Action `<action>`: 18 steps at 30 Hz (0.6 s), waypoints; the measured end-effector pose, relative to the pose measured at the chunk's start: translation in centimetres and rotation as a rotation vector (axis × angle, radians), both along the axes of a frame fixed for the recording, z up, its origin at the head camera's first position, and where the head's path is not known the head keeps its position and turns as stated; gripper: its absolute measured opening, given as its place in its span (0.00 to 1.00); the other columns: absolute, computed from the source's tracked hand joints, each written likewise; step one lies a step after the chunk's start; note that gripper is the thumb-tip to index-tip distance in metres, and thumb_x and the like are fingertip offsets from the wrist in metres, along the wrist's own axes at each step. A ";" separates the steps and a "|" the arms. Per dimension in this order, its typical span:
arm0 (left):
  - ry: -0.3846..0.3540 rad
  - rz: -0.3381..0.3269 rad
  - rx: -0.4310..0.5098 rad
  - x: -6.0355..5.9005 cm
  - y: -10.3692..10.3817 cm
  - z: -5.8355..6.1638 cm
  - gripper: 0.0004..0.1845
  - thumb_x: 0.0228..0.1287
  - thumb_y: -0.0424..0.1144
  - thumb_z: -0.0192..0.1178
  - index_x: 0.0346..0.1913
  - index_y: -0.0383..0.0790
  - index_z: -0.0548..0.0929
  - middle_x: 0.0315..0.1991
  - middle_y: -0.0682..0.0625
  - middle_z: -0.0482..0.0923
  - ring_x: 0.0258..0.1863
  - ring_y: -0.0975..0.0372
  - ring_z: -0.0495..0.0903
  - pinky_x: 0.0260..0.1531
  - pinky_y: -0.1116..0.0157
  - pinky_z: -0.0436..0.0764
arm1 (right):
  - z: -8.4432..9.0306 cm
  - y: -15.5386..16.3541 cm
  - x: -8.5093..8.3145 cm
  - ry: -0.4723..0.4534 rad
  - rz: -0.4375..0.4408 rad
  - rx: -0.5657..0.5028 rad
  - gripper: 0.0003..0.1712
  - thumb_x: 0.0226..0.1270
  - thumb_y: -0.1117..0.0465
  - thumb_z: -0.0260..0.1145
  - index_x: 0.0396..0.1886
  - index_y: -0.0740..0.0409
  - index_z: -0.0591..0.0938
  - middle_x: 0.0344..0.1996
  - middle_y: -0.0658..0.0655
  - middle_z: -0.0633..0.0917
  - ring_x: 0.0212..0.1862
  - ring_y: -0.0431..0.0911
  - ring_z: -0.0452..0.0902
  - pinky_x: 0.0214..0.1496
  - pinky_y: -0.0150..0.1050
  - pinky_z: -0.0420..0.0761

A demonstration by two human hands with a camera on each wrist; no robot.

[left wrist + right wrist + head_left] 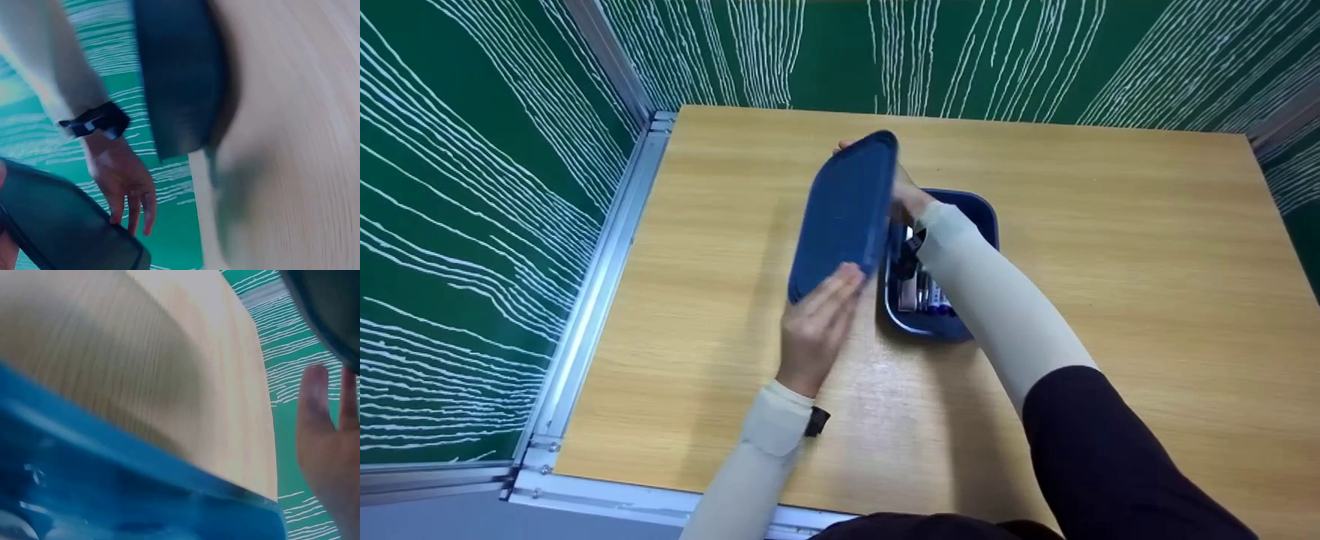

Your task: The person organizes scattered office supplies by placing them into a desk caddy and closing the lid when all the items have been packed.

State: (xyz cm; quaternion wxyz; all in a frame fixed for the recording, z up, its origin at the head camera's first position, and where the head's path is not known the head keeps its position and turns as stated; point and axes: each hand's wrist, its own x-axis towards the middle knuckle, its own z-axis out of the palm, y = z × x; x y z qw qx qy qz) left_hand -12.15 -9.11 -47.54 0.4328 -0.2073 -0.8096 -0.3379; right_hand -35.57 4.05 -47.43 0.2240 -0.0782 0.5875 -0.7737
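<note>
Head view first: green wall panels (472,225) with white wavy lines on the left and far sides, aluminium rails (592,292) along the left and near edges. Pale wooden tabletop (1110,300) filling the middle. Dark blue lid (844,214), raised off the tabletop and tilted steeply on its long edge, left of centre, running from near to far. Dark blue box (982,214) resting on the tabletop just right of the lid, open at the top, partly hidden by the right forearm in a cream sleeve (997,292) under a dark outer sleeve. Pens or markers (931,296) lying inside, one with a blue cap; printing on them too small to read. No brand or label legible anywhere.

Left hand (819,322) at the lid's near end, palm against it, fingers wrapped up over the edge, gripping. Right hand (907,196) at the lid's far right edge, mostly hidden behind it; fingertips just showing past the far corner, holding that end. Right hand (126,180) in the blurred left wrist view with fingers hanging down toward the lid (62,225). Black strap (816,421) on the left wrist, another on the right wrist (911,247).
</note>
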 end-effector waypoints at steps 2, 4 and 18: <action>-0.054 0.025 0.219 0.2 -0.5 0.3 0.14 0.55 0.26 0.71 0.46 0.32 0.88 0.47 0.41 0.86 0.46 0.54 0.87 0.49 0.67 0.83 | 0.1 -0.2 -0.1 -0.001 -0.018 0.016 0.29 0.70 0.64 0.64 0.69 0.60 0.71 0.67 0.60 0.74 0.70 0.49 0.66 0.75 0.40 0.62; -0.119 0.075 0.423 0.4 -1.1 0.6 0.15 0.54 0.26 0.71 0.46 0.30 0.87 0.43 0.39 0.87 0.41 0.52 0.88 0.44 0.67 0.85 | 0.4 -0.6 -0.3 0.014 -0.047 0.066 0.23 0.75 0.65 0.57 0.67 0.61 0.73 0.63 0.59 0.78 0.67 0.48 0.69 0.73 0.38 0.64; -0.691 0.109 1.134 1.9 -5.3 -0.1 0.31 0.63 0.35 0.67 0.69 0.53 0.72 0.48 0.43 0.85 0.38 0.59 0.85 0.34 0.61 0.87 | 2.6 -1.1 -0.1 0.297 0.019 0.622 0.17 0.72 0.53 0.62 0.56 0.49 0.85 0.54 0.51 0.84 0.45 0.43 0.78 0.48 0.34 0.81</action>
